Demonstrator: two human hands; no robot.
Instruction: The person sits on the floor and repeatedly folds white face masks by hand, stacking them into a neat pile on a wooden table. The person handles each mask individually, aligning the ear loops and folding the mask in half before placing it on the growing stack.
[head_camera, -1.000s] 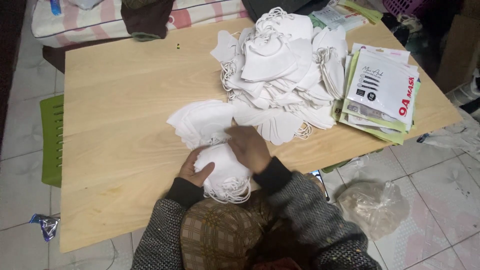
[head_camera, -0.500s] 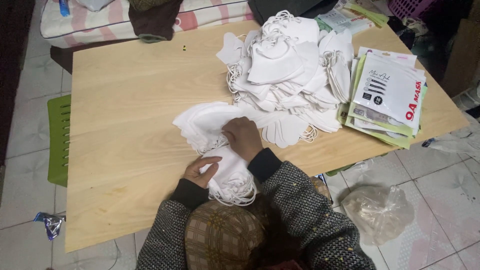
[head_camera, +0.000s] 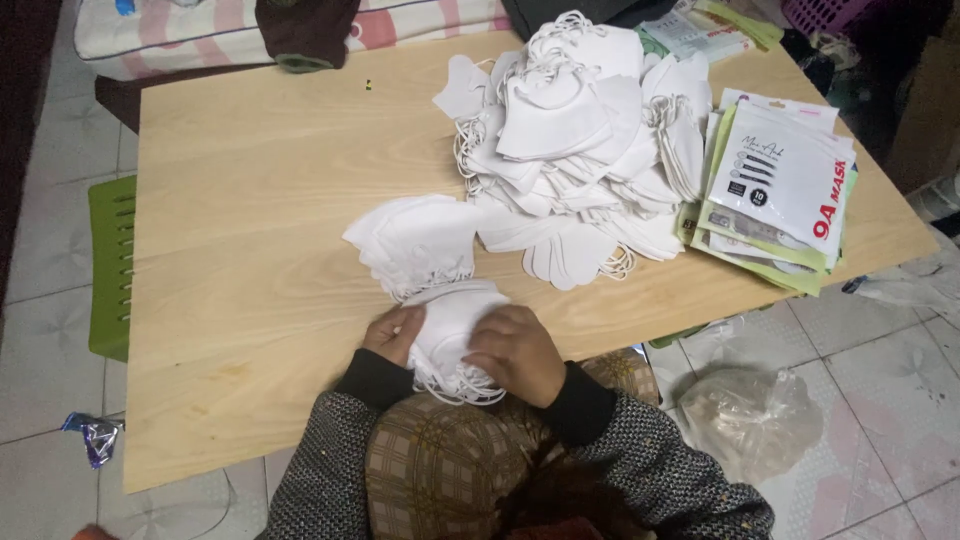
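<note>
A small stack of white face masks (head_camera: 447, 322) lies at the near edge of the wooden table (head_camera: 250, 200), ear loops hanging over the edge. My left hand (head_camera: 393, 333) grips its left side. My right hand (head_camera: 517, 350) presses on its right side, fingers curled over the masks. Just beyond lies a fanned pile of flat white masks (head_camera: 415, 240). A big loose heap of white masks (head_camera: 575, 130) fills the far middle of the table.
A stack of white and green printed pouches (head_camera: 780, 190) sits at the table's right end. A green stool (head_camera: 110, 265) stands left of the table. A crumpled clear plastic bag (head_camera: 750, 415) lies on the tiled floor at right. Striped bedding (head_camera: 200, 35) lies behind the table.
My right hand has drawn back from the fanned pile toward me and now rests on the small stack. The left hand stayed on the stack's left side.
</note>
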